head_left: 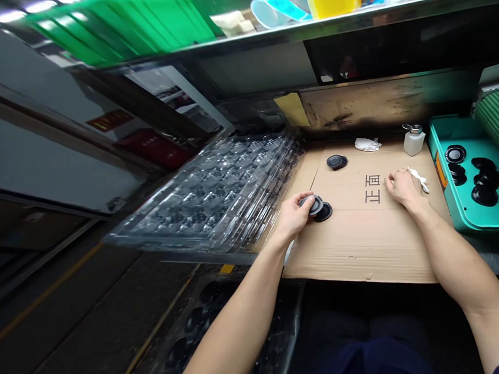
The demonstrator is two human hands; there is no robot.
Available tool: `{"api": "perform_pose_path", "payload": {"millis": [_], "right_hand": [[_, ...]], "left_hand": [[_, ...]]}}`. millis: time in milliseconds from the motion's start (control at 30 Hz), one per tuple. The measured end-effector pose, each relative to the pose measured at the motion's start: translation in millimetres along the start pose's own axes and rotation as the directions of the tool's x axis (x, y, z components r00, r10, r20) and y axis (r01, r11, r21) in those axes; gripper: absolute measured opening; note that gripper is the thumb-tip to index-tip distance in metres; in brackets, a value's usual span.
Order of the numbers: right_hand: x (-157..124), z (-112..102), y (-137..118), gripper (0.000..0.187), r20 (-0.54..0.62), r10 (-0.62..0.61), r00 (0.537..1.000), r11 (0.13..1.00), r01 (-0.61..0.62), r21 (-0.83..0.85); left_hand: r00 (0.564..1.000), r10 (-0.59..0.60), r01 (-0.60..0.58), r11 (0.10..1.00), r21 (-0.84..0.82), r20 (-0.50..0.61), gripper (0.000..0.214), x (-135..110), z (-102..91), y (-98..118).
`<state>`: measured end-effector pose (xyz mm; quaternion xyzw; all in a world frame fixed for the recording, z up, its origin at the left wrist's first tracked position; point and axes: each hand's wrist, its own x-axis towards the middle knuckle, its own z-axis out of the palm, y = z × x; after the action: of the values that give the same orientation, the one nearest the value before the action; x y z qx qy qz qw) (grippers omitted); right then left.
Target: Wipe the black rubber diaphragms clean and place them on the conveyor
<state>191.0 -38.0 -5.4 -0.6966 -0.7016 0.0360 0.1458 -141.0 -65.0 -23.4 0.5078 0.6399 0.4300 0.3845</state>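
Observation:
My left hand (292,216) is shut on a dark rubber disc (315,205), pinching its edge just above the cardboard sheet (360,254). Another black disc (323,212) lies right beside it on the sheet. Farther back sits a small stack of black discs (336,161). My right hand (402,187) rests on the cardboard with curled fingers, holding nothing I can see. A white strip-like piece (418,179) lies just beyond its knuckles. Printed characters (372,189) stand between my hands.
A teal tray (441,140) holding several black discs stands at the right. Clear plastic blister trays (217,194) are stacked at the left. A pump bottle (413,141) and crumpled white cloth (367,144) sit at the back, below a shelf bearing a green bin (118,27).

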Motion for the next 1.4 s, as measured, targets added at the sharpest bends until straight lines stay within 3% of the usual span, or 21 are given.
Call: {"api": "perform_pose_path", "payload": {"millis": [100,200,267,367,467,633,700,767,867,967,1067,1200,1300,1400], "right_hand": [[1,2,0,0.036,0.010,0.000,1.000,1.000,0.000,-0.006],[1,5,1,0.037,0.022,0.012,1.000,1.000,-0.011,-0.027],[0,5,1,0.038,0.033,0.026,0.999,0.999,-0.025,-0.033],[-1,5,-1,0.037,0.045,0.035,0.998,0.999,-0.034,-0.031],[-2,4,-2,0.038,0.057,0.035,0.998,0.999,-0.033,-0.024],[-2,3,-5,0.038,0.084,0.042,0.996,0.999,-0.039,-0.031],[-2,2,-6,0.037,0.095,0.048,0.994,0.999,-0.046,-0.029],[-2,3,-7,0.037,0.095,0.045,0.995,0.999,-0.042,-0.027],[-2,5,-6,0.037,0.073,0.035,0.997,0.999,-0.033,-0.036],[-1,6,-4,0.038,0.067,0.037,0.997,0.998,-0.034,-0.049],[0,6,-2,0.040,0.084,0.042,0.996,0.998,-0.038,-0.048],[0,5,-4,0.040,0.104,0.055,0.993,0.998,-0.050,-0.048],[0,5,-5,0.039,0.099,0.030,0.995,0.999,-0.026,-0.047],[-1,6,-6,0.038,0.087,0.033,0.996,0.998,-0.028,-0.048]], "left_hand": [[0.988,0.149,-0.146,0.988,0.059,-0.043,0.051,31,3.6,6],[0.956,0.293,-0.284,0.939,0.192,-0.016,0.038,80,17.3,23],[0.944,0.330,-0.322,0.916,0.240,0.008,0.028,114,30.7,36],[0.971,0.237,-0.231,0.956,0.180,-0.009,0.022,154,51.3,45],[0.991,0.130,-0.127,0.986,0.109,-0.014,0.019,176,63.9,44],[0.995,0.102,-0.102,0.993,0.056,-0.002,0.022,176,57.8,44],[0.988,0.153,-0.154,0.988,0.017,0.017,0.025,163,54.4,45],[0.968,0.225,-0.229,0.973,0.027,0.113,0.027,143,58.6,43],[0.932,0.253,-0.290,0.950,0.115,0.261,0.028,111,84.5,37],[0.952,0.268,-0.291,0.942,0.166,0.147,0.029,98,121.6,38],[0.934,0.344,-0.354,0.850,0.390,0.099,0.026,104,141.5,47],[0.888,0.435,-0.423,0.651,0.630,0.148,0.048,115,121.1,51],[0.919,0.330,-0.379,0.599,0.705,0.214,0.086,129,91.6,47],[0.907,0.243,-0.420,0.601,0.680,0.345,0.097,153,75.8,45]]}}
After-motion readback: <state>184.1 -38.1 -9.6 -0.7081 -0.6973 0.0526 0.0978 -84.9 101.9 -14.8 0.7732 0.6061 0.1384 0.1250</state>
